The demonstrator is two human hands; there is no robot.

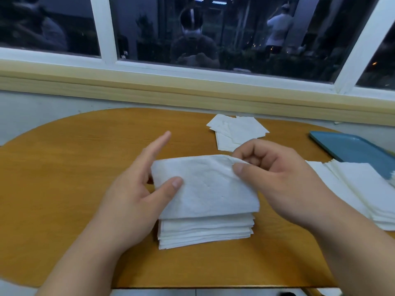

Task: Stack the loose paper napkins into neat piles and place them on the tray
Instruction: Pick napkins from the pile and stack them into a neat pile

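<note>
White embossed napkin [205,189] is lying on squared stack [205,233].
Right hand [277,184] is pinching its crumpled corner, left hand [132,201] seemingly its edge.

An orange-brown wooden table [64,178] with a rounded far edge sits before a pale wall [21,107], under a yellowish sill [149,86] and a white-framed window [104,28].

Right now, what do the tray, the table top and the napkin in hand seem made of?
Blue tray: likely plastic, smooth with a dull sheen and a raised rim. Table top: orange-brown wood grain, satin; veneer or laminate, cannot tell. Top napkin: soft white paper tissue, faintly embossed, creasing where pinched.
</note>
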